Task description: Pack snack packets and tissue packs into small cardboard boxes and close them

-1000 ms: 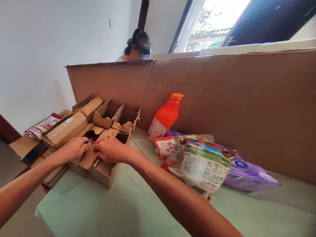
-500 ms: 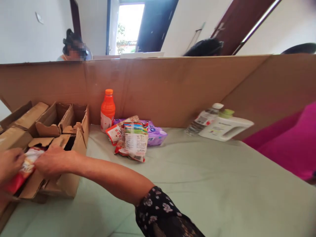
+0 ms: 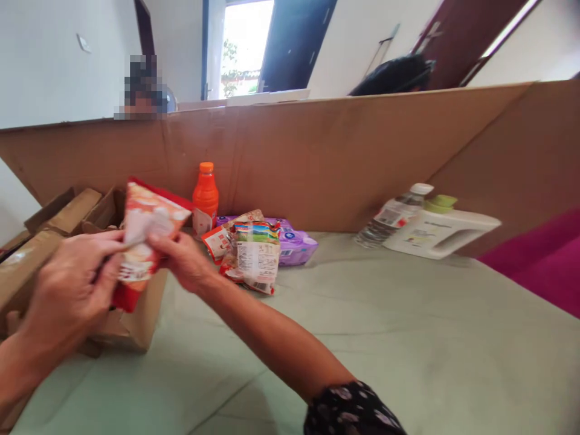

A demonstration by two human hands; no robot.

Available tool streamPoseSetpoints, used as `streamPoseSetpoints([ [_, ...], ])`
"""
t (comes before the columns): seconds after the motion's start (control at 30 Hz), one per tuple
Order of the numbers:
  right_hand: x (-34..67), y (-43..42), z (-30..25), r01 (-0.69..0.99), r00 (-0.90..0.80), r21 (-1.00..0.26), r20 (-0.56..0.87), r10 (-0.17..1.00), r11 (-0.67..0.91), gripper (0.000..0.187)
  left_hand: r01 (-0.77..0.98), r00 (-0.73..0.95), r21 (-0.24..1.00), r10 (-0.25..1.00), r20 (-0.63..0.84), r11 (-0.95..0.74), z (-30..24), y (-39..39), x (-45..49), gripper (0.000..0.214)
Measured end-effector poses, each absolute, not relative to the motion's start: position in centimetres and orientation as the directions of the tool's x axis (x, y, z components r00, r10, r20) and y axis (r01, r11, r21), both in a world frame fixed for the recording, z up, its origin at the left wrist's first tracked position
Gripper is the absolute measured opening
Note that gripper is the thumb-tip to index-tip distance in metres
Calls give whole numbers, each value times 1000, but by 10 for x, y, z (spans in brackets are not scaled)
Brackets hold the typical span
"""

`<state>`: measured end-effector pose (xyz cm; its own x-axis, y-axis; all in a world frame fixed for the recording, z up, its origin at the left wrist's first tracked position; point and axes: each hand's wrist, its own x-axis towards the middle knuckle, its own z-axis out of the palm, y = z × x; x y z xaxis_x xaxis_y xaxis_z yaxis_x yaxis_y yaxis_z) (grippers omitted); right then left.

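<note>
A red and white snack packet (image 3: 151, 211) is held up between both hands, above the cardboard compartment boxes (image 3: 147, 320) at the left. My left hand (image 3: 75, 290) grips its left edge, thumb in front. My right hand (image 3: 183, 260) pinches its right side, with the thumb on the front face. The packet is tilted and a little blurred. Just right of it stands an orange bottle (image 3: 205, 196). Beside the bottle, several snack bags (image 3: 258, 260) lie against a purple packet (image 3: 296, 244).
A clear bottle with a white cap (image 3: 392, 214) leans beside a white jug with a green cap (image 3: 439, 229) at the right. A cardboard wall (image 3: 317, 157) runs along the back of the green-covered table (image 3: 385, 338). People are partly visible beyond it.
The red and white packet has been lifted up out of the cardboard boxes and moved right, with both hands on it. The view has shifted slightly.
</note>
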<state>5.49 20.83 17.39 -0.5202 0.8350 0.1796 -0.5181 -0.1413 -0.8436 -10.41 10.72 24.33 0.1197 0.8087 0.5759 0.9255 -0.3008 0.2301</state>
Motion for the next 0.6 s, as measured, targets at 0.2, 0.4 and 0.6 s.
streamPoseSetpoints([
  [0.2, 168, 248, 149, -548, -39, -832, 127, 991, 85, 33, 929, 56, 252, 775, 629, -272, 254, 103, -115, 50],
  [0.4, 236, 273, 120, -344, -83, -921, -166, 983, -185, 49, 891, -446, 291, 788, 425, 348, 263, 94, -210, 44],
  [0.6, 194, 229, 80, -66, -442, -961, -213, 871, -269, 48, 869, -495, 158, 836, 238, 470, 251, 102, -249, 43],
])
